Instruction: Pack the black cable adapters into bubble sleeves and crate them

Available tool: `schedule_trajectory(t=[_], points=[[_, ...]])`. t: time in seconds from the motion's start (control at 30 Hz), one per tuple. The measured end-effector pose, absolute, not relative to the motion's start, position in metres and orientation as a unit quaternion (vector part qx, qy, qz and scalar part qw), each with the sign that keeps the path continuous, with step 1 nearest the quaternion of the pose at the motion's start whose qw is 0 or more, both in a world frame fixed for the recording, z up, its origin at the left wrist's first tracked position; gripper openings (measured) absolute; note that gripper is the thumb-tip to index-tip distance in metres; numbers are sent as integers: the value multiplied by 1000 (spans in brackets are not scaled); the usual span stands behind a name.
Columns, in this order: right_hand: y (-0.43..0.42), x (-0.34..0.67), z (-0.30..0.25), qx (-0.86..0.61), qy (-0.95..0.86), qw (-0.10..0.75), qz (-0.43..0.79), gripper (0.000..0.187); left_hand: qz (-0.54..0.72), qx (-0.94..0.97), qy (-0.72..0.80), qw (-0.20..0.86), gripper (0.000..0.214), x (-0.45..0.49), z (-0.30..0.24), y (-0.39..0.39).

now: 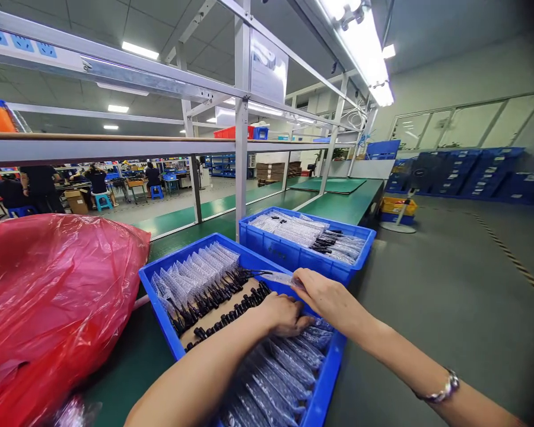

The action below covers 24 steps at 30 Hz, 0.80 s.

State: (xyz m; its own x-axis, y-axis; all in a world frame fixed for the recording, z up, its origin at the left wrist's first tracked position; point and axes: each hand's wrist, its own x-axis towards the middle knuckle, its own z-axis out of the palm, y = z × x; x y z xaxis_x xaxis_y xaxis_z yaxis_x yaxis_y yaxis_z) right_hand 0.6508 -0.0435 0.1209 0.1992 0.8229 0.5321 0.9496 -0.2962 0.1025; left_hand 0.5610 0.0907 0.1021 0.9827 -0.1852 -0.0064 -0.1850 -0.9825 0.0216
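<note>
My right hand [323, 296] is closed on a bubble-wrap sleeve [276, 277], pinched at its right end. Thin black cable leads stick out of the sleeve's left end, above the near blue crate [158, 317]. Lower down, my left hand [287, 314] rests over the crate's near row of bubble-wrapped pieces [276, 373], fingers bent and thumb apart; its fingertips are partly hidden. Inside the crate, a far row of bubble-wrapped cables [200, 270] lies with black ends toward the middle. Black connectors [231, 314] of the near row line a strip of brown cardboard [222, 308].
A second blue crate [293, 252] of wrapped pieces stands behind. A large red plastic bag [57, 296] lies at left on the green bench [129, 367]. A metal frame post [241, 166] rises behind the crates. A fan [412, 184] stands at right; people sit far left.
</note>
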Motion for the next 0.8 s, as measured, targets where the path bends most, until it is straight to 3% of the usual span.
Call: schedule_trajectory(t=[0.23, 0.37, 0.5, 0.63, 0.8], points=[[-41, 656, 110, -798, -576, -2, -178, 12, -75, 992, -86, 49, 58, 557, 108, 91], [-33, 665, 103, -812, -564, -61, -140, 3, -101, 989, -88, 59, 58, 553, 112, 93], [-28, 665, 106, -812, -568, -91, -102, 12, -97, 991, -72, 51, 54, 543, 119, 91], [-28, 663, 109, -805, -583, -83, -72, 13, -40, 998, -38, 33, 56, 508, 135, 88], [-28, 676, 98, -780, -621, -28, -73, 11, 157, 986, 5, 62, 66, 387, 154, 90]])
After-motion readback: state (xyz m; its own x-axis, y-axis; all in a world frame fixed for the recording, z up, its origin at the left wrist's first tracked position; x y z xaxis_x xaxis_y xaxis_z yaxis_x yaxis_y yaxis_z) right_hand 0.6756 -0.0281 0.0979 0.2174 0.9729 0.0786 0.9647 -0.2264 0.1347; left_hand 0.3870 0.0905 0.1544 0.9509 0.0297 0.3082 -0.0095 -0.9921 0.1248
